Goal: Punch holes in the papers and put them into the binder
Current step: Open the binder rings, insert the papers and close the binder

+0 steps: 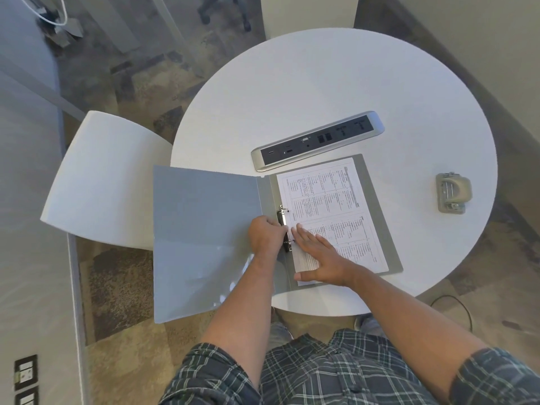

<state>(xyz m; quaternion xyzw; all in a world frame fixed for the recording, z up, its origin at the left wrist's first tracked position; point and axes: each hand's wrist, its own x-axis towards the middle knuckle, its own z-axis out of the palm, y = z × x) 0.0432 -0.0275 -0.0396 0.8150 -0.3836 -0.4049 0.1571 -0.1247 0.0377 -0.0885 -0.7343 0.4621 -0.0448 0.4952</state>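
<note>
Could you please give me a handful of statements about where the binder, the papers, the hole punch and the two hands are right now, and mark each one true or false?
1. The binder lies open, its left cover hanging past the edge of the round table. True.
2. The hole punch sits on top of the papers. False: it stands apart, on the table to the right of the binder.
3. The right hand lies flat, fingers straight, on the papers. True.
4. The left hand rests on the hole punch. False: it is curled at the binder's metal ring mechanism.
5. The papers lie on the binder's right half. True.
</note>
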